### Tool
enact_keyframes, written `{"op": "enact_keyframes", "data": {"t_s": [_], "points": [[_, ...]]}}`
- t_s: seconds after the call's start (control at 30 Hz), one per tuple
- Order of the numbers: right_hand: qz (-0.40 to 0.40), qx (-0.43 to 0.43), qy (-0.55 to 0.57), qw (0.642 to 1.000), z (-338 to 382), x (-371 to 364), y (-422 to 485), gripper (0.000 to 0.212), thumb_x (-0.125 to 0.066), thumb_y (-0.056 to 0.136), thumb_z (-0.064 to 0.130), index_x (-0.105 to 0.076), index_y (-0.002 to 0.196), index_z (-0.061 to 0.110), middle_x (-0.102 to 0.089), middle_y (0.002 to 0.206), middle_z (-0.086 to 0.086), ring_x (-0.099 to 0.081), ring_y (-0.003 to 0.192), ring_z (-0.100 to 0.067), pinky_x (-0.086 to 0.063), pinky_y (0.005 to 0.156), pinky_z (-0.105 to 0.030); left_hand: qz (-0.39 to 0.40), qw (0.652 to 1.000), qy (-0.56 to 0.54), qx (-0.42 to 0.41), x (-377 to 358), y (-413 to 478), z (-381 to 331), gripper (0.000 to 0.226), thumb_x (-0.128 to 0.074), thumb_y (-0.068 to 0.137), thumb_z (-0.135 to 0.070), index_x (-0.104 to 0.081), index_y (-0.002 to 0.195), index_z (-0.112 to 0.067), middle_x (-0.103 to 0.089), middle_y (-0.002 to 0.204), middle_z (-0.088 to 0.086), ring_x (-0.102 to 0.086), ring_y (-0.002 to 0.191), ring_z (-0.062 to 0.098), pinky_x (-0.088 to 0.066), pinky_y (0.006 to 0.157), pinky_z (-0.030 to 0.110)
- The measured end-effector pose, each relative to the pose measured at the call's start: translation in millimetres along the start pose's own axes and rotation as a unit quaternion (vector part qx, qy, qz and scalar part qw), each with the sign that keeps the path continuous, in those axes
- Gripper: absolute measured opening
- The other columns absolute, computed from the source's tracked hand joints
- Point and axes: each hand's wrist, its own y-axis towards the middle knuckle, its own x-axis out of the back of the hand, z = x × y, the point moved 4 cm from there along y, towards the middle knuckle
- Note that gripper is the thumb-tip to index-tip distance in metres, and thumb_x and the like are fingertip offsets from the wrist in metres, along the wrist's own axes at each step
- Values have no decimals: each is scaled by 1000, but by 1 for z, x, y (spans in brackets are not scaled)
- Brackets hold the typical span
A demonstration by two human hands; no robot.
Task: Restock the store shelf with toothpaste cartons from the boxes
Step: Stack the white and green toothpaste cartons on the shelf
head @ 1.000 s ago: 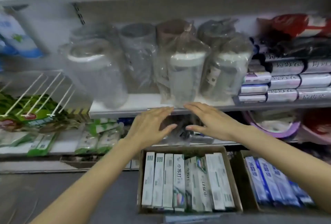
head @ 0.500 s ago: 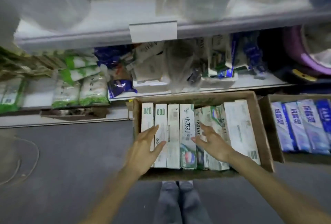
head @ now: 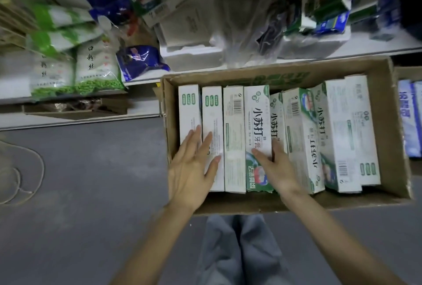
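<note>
Head view: a cardboard box [head: 397, 129] of toothpaste cartons is seen from above, set on the floor [head: 80, 170] against a low shelf [head: 146, 77].

Step in hand: a carton is being picked from the box. Nothing is lifted clear yet, judging by the full row.

Left hand [head: 190, 170]: the fingers [head: 194, 138] are held straight and slightly spread. They are laid flat on the 2 white cartons [head: 201, 111] beneath them, and nothing is gripped.

Right hand [head: 277, 168]: the thumb [head: 260, 154] is laid across the face of the lettered carton [head: 257, 111]. The other fingers are dipped into the gap on the carton's far edge, with their tips hidden. The carton is judged to be pinched along that edge.

Lettered carton: it lies flat in the row, directly under the right thumb. 1 plain carton separates it from the left thumb.

Other cartons: past the right hand's hidden fingertips, several more are tilted and overlapped against each other.

Second box [head: 408, 120]: it is well apart from the right hand's fingers, at the frame edge, and blue cartons are seen in it.

Shelf stock: mixed packets and boxes are piled beyond the fingertips of both hands.

Next move: the pinched carton would need to be tipped up out of its tight neighbours and carried forward to the shelf. The left hand could be kept pressed down so that the adjoining cartons are not dragged up with it.
</note>
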Motion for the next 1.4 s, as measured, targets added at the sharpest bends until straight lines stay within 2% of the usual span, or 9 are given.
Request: {"op": "enact_keyframes", "data": {"t_s": [0.13, 0.27, 0.37, 0.53, 0.67, 0.8, 0.93, 1.23, 1.4], "points": [[-72, 16, 55, 996, -5, 7, -4, 35, -64, 87, 5, -56, 120, 15, -68, 107, 3, -64, 100, -11, -52, 91, -32, 3, 1000, -16, 8, 0, 1, -1, 53, -37, 97, -47, -50, 140, -19, -40, 151, 4, -38, 139, 20, -31, 100, 31], [-88, 6, 148, 985, 5, 21, -21, 50, -71, 80, -2, -57, 118, 28, -71, 95, 6, -67, 85, -5, -55, 69, -19, 48, 985, -155, 63, 10, 4, -3, 48, -44, 97, -41, -46, 142, -25, -27, 156, -9, -21, 143, 6, -20, 110, 22], [-70, -2, 199, 978, 17, 28, -42, 55, -72, 77, -2, -58, 122, 26, -73, 96, 2, -69, 80, -7, -53, 60, -15, 43, 957, -266, 108, 28, 7, -10, 39, -52, 95, -36, -55, 133, -27, -43, 141, -10, -37, 129, 3, -27, 110, 21], [36, 27, 240, 970, 56, 7, -77, 51, -71, 78, 2, -60, 121, 26, -74, 98, 2, -71, 86, -17, -59, 68, -28, 190, 766, -578, 208, 45, -2, -29, 43, -59, 78, -44, -56, 120, -35, -69, 112, -3, -67, 103, 12, -57, 86, 35], [104, 46, 234, 966, 74, -28, -86, 46, -72, 78, 8, -63, 118, 29, -73, 103, 3, -69, 95, -16, -56, 74, -25, 178, 727, -616, 245, 51, -15, -12, 47, -69, 76, -39, -59, 120, -27, -74, 105, 3, -71, 95, 23, -57, 81, 38], [51, 41, 238, 969, 63, -35, -73, 24, -68, 83, 15, -71, 106, 23, -72, 108, 4, -66, 103, -11, -53, 90, -26, 134, 734, -608, 272, 58, -27, 23, 69, -83, 55, -51, -63, 114, -23, -75, 99, 3, -72, 89, 24, -57, 73, 34], [-56, -13, 199, 978, 34, -23, -51, 41, -64, 90, 21, -57, 130, 18, -59, 127, 7, -54, 113, -4, -38, 93, -17, 108, 745, -592, 288, 56, -38, 48, 49, -67, 69, -42, -63, 115, -26, -74, 102, 4, -73, 88, 24, -54, 78, 38], [-1, -43, 104, 994, 20, -44, -35, 51, -57, 94, 31, -43, 140, 15, -52, 133, 1, -44, 118, -9, -30, 97, -20, 84, 737, -605, 288, 45, -49, 56, 43, -64, 73, -40, -62, 114, -29, -74, 102, 3, -71, 91, 25, -55, 85, 42], [13, -28, 130, 991, 20, -58, -40, 58, -63, 91, 22, -37, 142, 18, -56, 128, 2, -54, 109, -8, -42, 93, -19, 80, 726, -620, 287, 40, -54, 54, 45, -63, 72, -41, -63, 115, -28, -75, 100, 1, -72, 87, 20, -57, 76, 33]]}}
